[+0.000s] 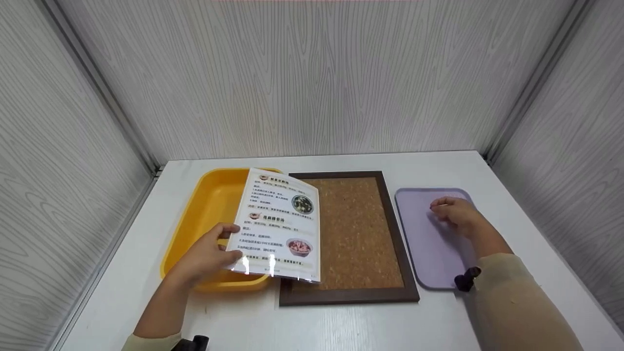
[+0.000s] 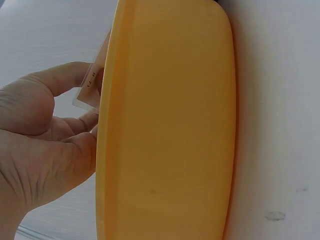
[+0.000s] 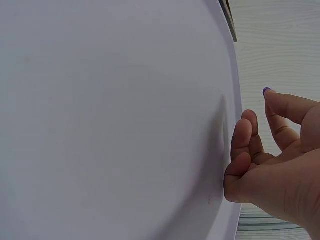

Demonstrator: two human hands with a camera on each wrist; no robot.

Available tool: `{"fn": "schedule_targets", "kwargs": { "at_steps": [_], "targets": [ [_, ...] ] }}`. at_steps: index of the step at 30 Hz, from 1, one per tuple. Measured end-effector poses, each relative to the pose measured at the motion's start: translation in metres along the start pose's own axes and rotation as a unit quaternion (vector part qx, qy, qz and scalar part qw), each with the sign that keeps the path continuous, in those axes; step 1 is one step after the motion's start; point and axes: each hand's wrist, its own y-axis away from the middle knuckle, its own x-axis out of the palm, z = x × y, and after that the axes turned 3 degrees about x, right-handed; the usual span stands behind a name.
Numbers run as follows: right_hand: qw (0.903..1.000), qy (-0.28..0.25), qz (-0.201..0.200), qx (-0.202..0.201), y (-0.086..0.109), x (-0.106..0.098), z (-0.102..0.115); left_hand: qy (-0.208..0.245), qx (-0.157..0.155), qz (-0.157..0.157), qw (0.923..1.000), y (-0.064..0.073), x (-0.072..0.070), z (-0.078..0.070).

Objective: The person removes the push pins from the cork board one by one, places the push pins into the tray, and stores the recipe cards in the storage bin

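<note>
My left hand (image 1: 207, 253) grips the left edge of a glossy laminated recipe sheet (image 1: 275, 229), printed with text and two bowls of food. The sheet is tilted, overlapping the yellow tray (image 1: 183, 234) and the left part of a brown-framed cork board (image 1: 360, 234) in the head view. The left wrist view shows a corner of it between thumb and fingers, beyond the tray's wall. Over the lilac tray (image 1: 424, 258), my right hand (image 1: 460, 217) pinches a small round purple piece (image 3: 266, 91) between thumb and index fingertip; most of the piece is hidden.
A white table (image 1: 336, 326) carries the yellow tray at left, the cork board in the middle and the lilac tray at right. Pale wood-grain panels (image 1: 321, 78) close off the back and both sides. The yellow tray's walls stand higher than the lilac tray's low rim.
</note>
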Motion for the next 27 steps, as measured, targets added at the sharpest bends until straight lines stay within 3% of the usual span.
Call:
{"fn": "schedule_targets", "kwargs": {
  "at_steps": [5,12,27],
  "targets": [
    [0.9967,0.079,0.009,-0.016,-0.018,-0.015,-0.002,0.027,0.011,0.01,0.9995,0.0,0.003,0.002],
    [0.9915,0.127,0.013,-0.027,-0.041,-0.033,-0.002,0.06,0.011,-0.001,0.9981,0.004,0.003,0.007],
    [0.9862,0.162,-0.011,-0.034,-0.041,-0.03,-0.004,0.051,-0.004,-0.028,0.9983,0.023,-0.037,0.039]
  ]
}}
